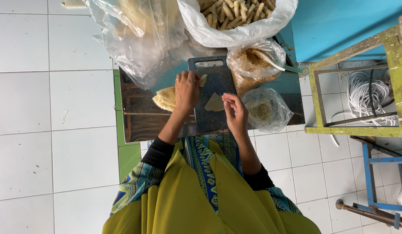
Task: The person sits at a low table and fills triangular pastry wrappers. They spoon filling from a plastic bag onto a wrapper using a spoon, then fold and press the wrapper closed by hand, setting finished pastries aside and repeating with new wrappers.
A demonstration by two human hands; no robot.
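At the fingertips of my right hand (235, 113), thumb and forefinger are drawn together in a pinch just right of a small triangular wrapper sheet (214, 103); I cannot tell whether anything is held between them. That pale sheet lies flat on the dark cutting board (211, 82), near its middle. My left hand (186, 90) sits over the board's left edge with its fingers curled and pressed together around another thin pale wrapper piece (202, 80), whose corner pokes out to the right of the fingers. Just left of that hand, partly under it, I see a stack of pale wrappers (165, 98) resting on the low dark table (138, 117) that carries the board.

Right of the board, nearer to me, stands a small clear bag (266, 110) with a pale crumbly filling. Beyond it, touching the board's far right corner, a second clear bag (253, 65) holds brown crumbs and a pale spoon (276, 66) leaning out to the right. At the far edge, a white bag (237, 19) is full of finished pale rolls, and a large crumpled clear plastic bag (136, 37) lies to its left. A green-yellow wooden frame (354, 99) stands at right on the white tiled floor (45, 108), with a coiled white cord (365, 93) behind it.
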